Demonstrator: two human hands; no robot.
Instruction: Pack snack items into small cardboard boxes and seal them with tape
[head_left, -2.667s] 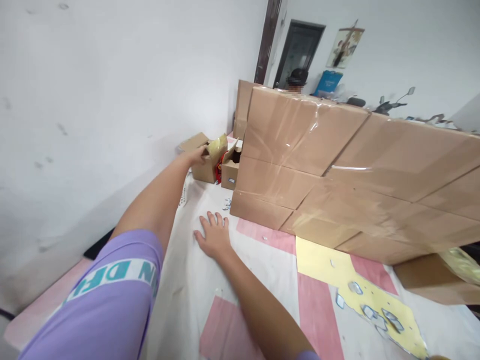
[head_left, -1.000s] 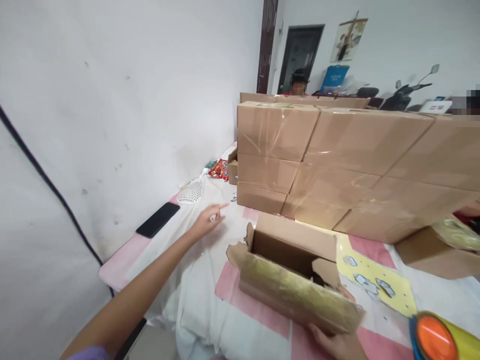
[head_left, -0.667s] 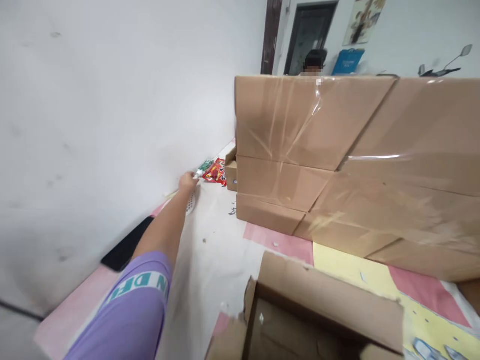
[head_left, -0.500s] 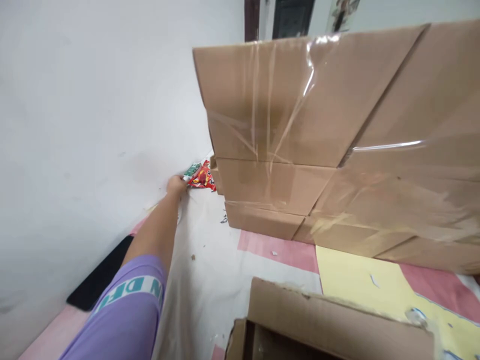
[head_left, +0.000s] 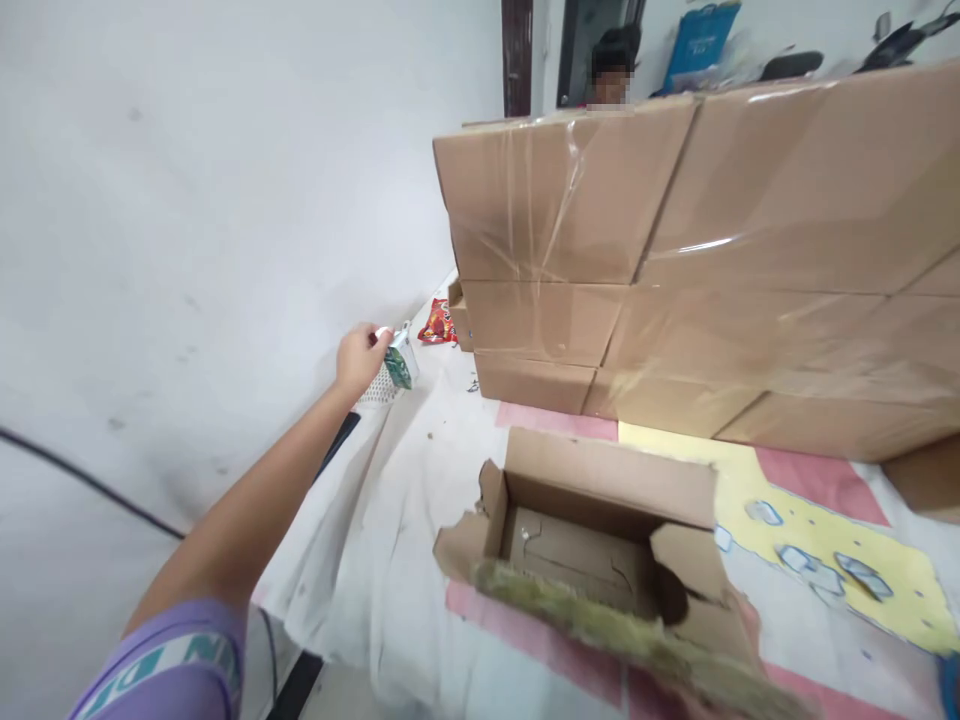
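Since half a second earlier, the left hand (head_left: pixel 358 358) had drawn back from the far corner by the wall and carried the small green packet (head_left: pixel 400 364) away from the red packet (head_left: pixel 436 323) it had lain beside. The grip was closed on the green packet, the fingers curled over its upper end. The packet was a flat, glossy rectangle printed in green and white. It was held in the air, just above a white perforated plastic piece (head_left: pixel 375 392) with a rounded, mesh-like face that lay on the tabletop (head_left: pixel 420 470).

The crinkled, shiny red packet stayed against a small cardboard carton (head_left: pixel 457 318) near the wall. A black flat slab (head_left: pixel 341 437) showed as a thin dark strip beside the forearm. A purple sleeve (head_left: pixel 165 670) with white and teal lettering covered the upper arm. The right hand was out of view.

The tabletop wore a loose, wrinkled white cloth with pink rectangles. An open cardboard box (head_left: pixel 607 480) sat on it nearer the camera, its flaps torn and ragged, its near flap coated in dull yellowish tape and its brown corrugated floor bare. A yellow sheet (head_left: pixel 742 490) with small pale stickers lay to its right.

Behind it rose a stack of sealed cartons (head_left: pixel 675 230), smooth brown board under wrinkled clear tape that caught the light. Another person's head (head_left: pixel 611 55) showed above the stack.
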